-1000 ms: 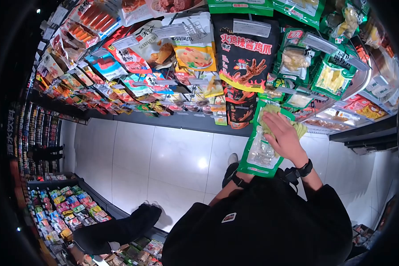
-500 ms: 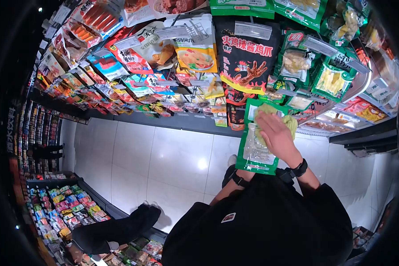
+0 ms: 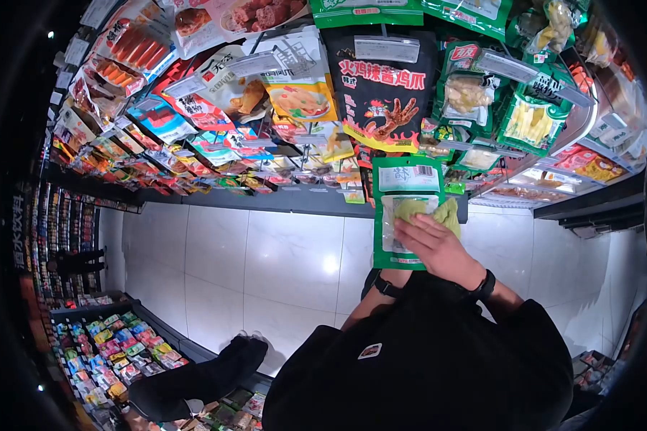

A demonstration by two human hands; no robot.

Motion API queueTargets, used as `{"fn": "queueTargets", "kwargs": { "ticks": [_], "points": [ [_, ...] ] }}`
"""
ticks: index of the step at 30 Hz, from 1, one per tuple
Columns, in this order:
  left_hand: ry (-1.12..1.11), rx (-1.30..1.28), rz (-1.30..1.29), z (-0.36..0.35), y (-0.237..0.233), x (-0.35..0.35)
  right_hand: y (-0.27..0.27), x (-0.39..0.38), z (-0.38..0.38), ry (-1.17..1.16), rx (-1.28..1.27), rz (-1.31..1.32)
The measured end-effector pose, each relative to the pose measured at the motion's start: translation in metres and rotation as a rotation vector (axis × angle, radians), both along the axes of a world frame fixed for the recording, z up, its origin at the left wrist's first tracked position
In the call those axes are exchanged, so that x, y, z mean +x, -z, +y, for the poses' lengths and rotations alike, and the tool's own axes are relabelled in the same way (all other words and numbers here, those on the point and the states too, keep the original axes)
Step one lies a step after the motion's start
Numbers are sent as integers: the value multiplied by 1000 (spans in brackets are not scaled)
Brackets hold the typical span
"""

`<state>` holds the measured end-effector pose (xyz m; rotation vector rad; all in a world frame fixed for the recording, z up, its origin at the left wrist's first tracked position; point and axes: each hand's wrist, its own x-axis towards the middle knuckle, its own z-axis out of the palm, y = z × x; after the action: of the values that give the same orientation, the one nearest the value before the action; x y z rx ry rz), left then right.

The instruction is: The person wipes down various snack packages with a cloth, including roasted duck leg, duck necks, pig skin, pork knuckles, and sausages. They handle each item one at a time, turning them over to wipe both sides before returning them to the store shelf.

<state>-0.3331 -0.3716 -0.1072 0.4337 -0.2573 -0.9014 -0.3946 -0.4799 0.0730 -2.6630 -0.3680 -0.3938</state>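
A green snack packet (image 3: 408, 179) with a clear window is held up in front of my body, below the hanging display. My left hand (image 3: 395, 276) supports it from beneath; its fingers are hidden behind the packet, with only the wrist and watch band showing. My right hand (image 3: 441, 251) presses a light green cloth (image 3: 448, 214) flat onto the packet's window, fingers together over the cloth. Just beyond the packet hangs a black packet with a chicken-foot picture (image 3: 384, 93).
Hanging snack packets (image 3: 295, 86) fill the rack ahead, with clear price-tag holders (image 3: 387, 49) jutting out. A shelf edge (image 3: 561, 187) stands at the right. At lower left a person in black (image 3: 194, 377) is beside a bin of packets (image 3: 115, 345). Tiled floor (image 3: 287, 251) lies between.
The cloth and my right hand have slid down the packet, uncovering its upper label. The packet has shifted slightly left and the view has turned a little.
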Motion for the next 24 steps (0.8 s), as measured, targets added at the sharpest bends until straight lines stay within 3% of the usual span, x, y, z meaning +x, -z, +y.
{"fn": "queueTargets", "kwargs": {
  "ticks": [1, 2, 4, 9, 12, 17, 20, 21, 24],
  "points": [
    [-6, 175, -79, -4, 34, 0, -2, 0, 2, -118, -35, 17],
    [-31, -182, 415, -5, 37, 13, 0, 0, 1, -166, -17, 2],
    [-14, -126, 415, -8, 40, -5, -1, 1, 3, -245, 7, 8],
    [16, -90, 420, -14, -19, -3, -2, 11, 14, -357, 96, 11],
    [10, -72, 429, -16, -37, 1, -15, 26, -2, -161, -98, -32],
    [-59, -16, 429, -23, -61, 12, -3, 28, -22, 118, -141, -32],
    [-35, 41, 272, -24, -48, 15, -4, 18, -31, 247, -21, -7],
    [-27, 22, 287, -24, -49, 16, -5, 13, -28, 245, -22, -8],
    [-2, -14, 325, -21, -50, 17, 1, -11, -18, -60, 54, 37]
  ]
}}
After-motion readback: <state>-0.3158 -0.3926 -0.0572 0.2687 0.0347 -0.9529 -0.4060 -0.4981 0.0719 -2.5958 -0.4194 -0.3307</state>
